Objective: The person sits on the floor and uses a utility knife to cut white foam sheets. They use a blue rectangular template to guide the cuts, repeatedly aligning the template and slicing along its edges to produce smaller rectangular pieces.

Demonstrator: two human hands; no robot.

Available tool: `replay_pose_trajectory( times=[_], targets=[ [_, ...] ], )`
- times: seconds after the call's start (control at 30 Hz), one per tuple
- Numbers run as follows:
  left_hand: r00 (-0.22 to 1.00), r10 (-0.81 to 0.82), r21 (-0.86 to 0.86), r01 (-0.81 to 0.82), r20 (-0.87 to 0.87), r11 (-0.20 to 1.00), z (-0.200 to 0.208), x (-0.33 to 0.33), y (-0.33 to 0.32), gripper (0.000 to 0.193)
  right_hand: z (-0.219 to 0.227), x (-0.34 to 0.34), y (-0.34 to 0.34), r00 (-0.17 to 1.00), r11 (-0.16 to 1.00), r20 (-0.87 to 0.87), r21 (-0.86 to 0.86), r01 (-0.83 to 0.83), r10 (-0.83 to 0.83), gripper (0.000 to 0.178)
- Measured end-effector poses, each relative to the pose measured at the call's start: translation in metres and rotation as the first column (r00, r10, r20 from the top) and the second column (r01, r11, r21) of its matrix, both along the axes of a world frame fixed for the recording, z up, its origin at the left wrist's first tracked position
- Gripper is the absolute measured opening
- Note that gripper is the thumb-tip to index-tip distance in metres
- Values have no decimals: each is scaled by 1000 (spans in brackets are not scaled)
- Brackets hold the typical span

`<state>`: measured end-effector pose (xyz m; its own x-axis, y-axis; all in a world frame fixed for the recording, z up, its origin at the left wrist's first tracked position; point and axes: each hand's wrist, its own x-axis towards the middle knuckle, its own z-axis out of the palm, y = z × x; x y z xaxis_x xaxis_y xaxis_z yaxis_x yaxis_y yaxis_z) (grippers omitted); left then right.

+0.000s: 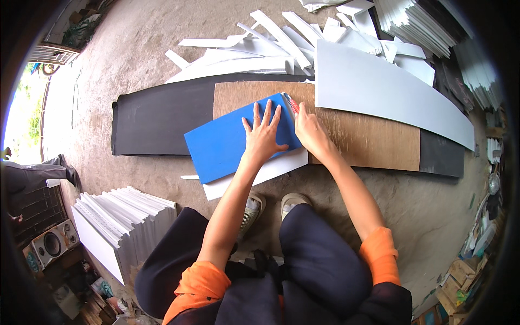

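Observation:
A blue rectangular board (pixel 222 143) lies at a slant over a white sheet (pixel 271 169), part of which shows along its near and right edges. My left hand (pixel 262 134) presses flat on the blue board with its fingers spread. In my right hand (pixel 312 130) is a red utility knife (pixel 293 104), its tip at the board's far right corner. Beneath them is a brown wooden board (pixel 368 138), scored with pale lines on its right part, resting on a long black padded bench (pixel 162 116).
A large white sheet (pixel 374 81) covers the bench's far right part. White offcuts (pixel 271 46) lie heaped behind the bench. A stack of white sheets (pixel 127 225) stands near my left leg, with a speaker (pixel 53 244) beyond it. More white sheets (pixel 414 24) are piled at far right.

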<state>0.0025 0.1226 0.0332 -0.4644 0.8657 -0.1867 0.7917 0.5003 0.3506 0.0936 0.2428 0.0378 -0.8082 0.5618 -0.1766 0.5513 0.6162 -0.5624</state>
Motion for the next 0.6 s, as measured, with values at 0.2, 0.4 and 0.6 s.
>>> replay_pose_trajectory(
  times=[0.2, 0.4, 0.6],
  targets=[
    [999, -16, -19, 15, -39, 1000, -3, 3, 1, 106, -9, -11, 0, 1000, 999, -9, 34, -18, 19, 38],
    [999, -36, -49, 36, -6, 998, -1, 3, 2, 103, 3, -25, 1, 997, 999, 73, -43, 32, -29, 35],
    [999, -34, -84, 32, -30, 996, -1, 4, 3, 105, 22, -44, 3, 970, 988, 242, -142, 60, -24, 33]
  ],
)
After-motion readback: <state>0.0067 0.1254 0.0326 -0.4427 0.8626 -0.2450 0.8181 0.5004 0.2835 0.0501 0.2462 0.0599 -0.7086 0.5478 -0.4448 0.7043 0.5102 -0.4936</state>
